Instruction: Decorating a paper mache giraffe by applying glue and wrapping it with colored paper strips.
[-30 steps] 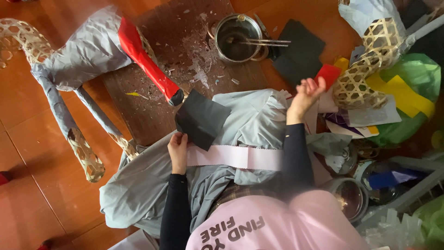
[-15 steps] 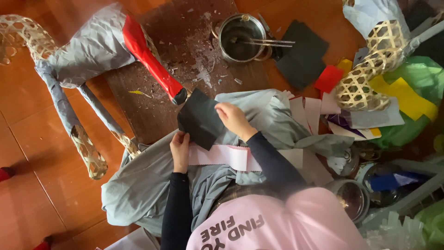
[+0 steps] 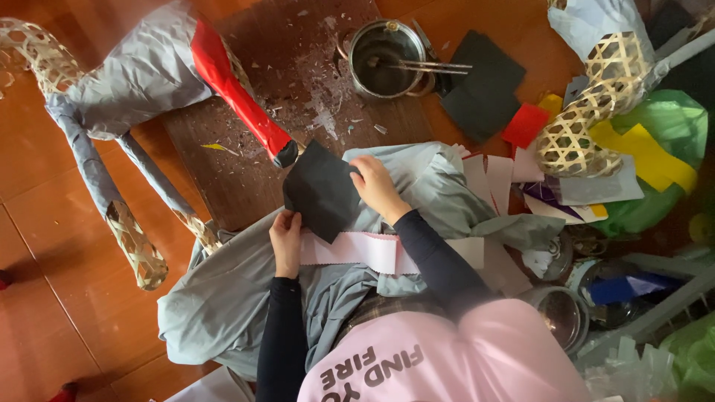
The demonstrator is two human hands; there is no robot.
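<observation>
A black paper sheet [image 3: 320, 190] lies tilted on grey cloth [image 3: 223, 298] over my lap. My right hand [image 3: 376, 186] grips the sheet's right edge. My left hand [image 3: 285, 240] pinches the sheet's lower corner and rests on the left end of a pale pink paper strip [image 3: 357, 249] with a zigzag edge, which lies across the cloth below the sheet. Both arms wear black sleeves.
A bamboo-frame animal figure [image 3: 119, 97], wrapped in grey paper with a red strip [image 3: 234, 89], lies on the left of the orange tiled floor. A metal pot with sticks [image 3: 383, 56] stands on a brown board. Black, red, yellow and green papers [image 3: 484, 89] and a second woven frame [image 3: 588, 119] are piled on the right.
My right hand has come back from the paper pile on the right and taken hold of the black sheet's edge. My left hand has stayed on the sheet and strip.
</observation>
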